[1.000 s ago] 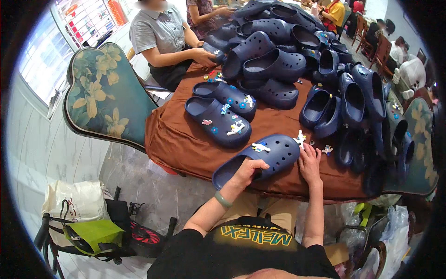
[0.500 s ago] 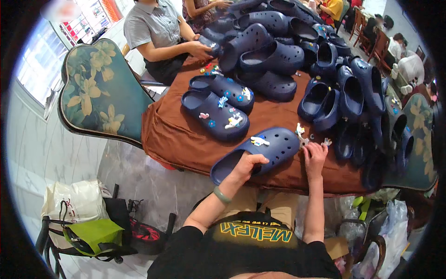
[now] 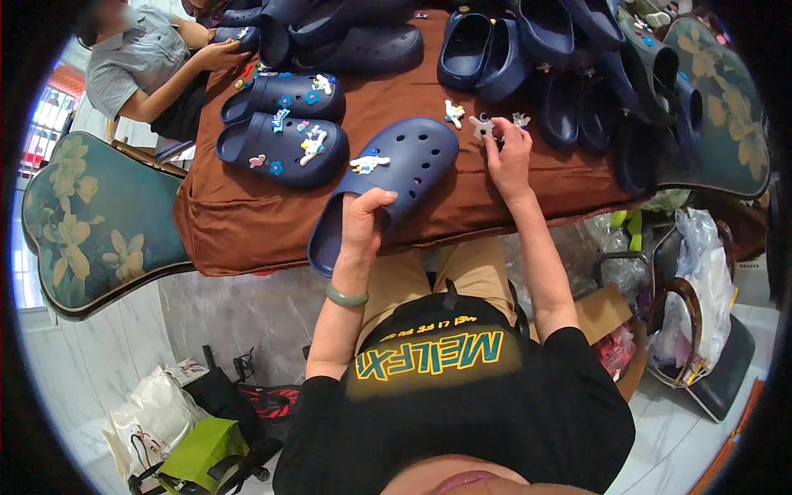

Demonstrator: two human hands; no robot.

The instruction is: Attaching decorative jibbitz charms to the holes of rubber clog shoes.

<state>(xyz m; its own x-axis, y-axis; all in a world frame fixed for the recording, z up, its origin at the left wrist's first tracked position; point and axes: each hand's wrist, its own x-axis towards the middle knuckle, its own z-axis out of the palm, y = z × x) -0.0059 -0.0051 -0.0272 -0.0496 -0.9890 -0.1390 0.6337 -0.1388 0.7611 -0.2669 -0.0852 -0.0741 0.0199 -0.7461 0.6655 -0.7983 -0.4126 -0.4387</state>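
Observation:
My left hand (image 3: 363, 221) grips a navy clog (image 3: 421, 165) at its open heel end, thumb over the strap side and fingers inside. The clog's toe points away to the right, and one white character charm (image 3: 369, 163) sits in its holed top. Over the table to the right of the clog, my right hand (image 3: 510, 158) pinches a small pale shoe charm (image 3: 481, 128) between thumb and fingers. Loose white charms lie near that hand: one charm (image 3: 453, 114) to its left, another charm (image 3: 520, 121) partly behind its fingers.
A decorated clog (image 3: 285, 150) and its mate (image 3: 305, 97) stand left on the brown tablecloth (image 3: 231, 214). Plain navy clogs (image 3: 363, 51) are heaped at the back and right. Another person (image 3: 148, 66) sits far left, holding a clog. Floral chairs (image 3: 91, 223) flank the table; bags (image 3: 157, 412) lie below.
The view has turned, shifting the scene left and upward. My right hand now has the pale charm lifted in its fingertips. The clog in my left hand has tipped so its toe points farther away.

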